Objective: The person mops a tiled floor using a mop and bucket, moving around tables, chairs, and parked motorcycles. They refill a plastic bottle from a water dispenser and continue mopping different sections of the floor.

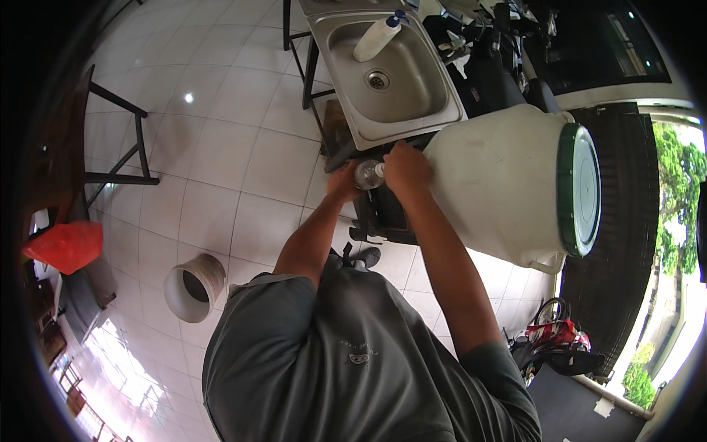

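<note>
Bottle [366, 174], small and clear, sits gripped between both hands just below the steel sink's [401, 125] front edge, right against the big white drum [508, 184] with the green lid [579, 190]. From the head view: left hand [342, 180] curled snug around the bottle's base, right hand [406, 166] closed over its neck end at the drum's bottom. Judging by that, holding the bottle steady and level beneath the drum matters most. A white bucket [194, 287] stands apart on the tiled floor [221, 147].

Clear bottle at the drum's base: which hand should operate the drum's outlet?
Right, probably. The right hand already rests against the white drum, while the left hand holds the clear bottle beside it.
</note>
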